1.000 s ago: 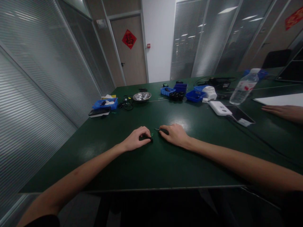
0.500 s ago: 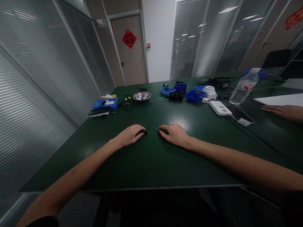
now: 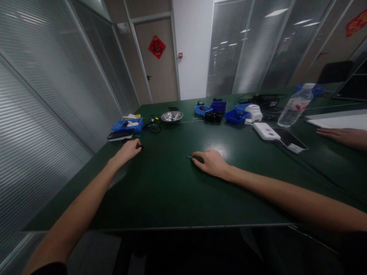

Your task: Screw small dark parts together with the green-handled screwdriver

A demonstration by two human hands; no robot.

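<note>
So, left hand [image 3: 128,149] on the left, fingers pinching a small dark piece [image 3: 139,146] near the blue tray [image 3: 138,126]; right hand [image 3: 211,162] gripping a dark-handled tool [image 3: 198,159], tip pointing left

On the green counter [image 3: 160,202], the right grip [image 3: 212,162] holds a black-handled screwdriver [image 3: 198,159], shaft pointing left; the left grip [image 3: 129,150] pinches a small black piece [image 3: 139,146] near a blue tray [image 3: 138,128].

At the centre, a slim black-handled, grey-shafted tool [image 3: 198,159] shows against the flat dark-green tabletop [image 3: 160,194], and a red diamond-shaped, black-lettered door sign [image 3: 157,47] upper left.
</note>
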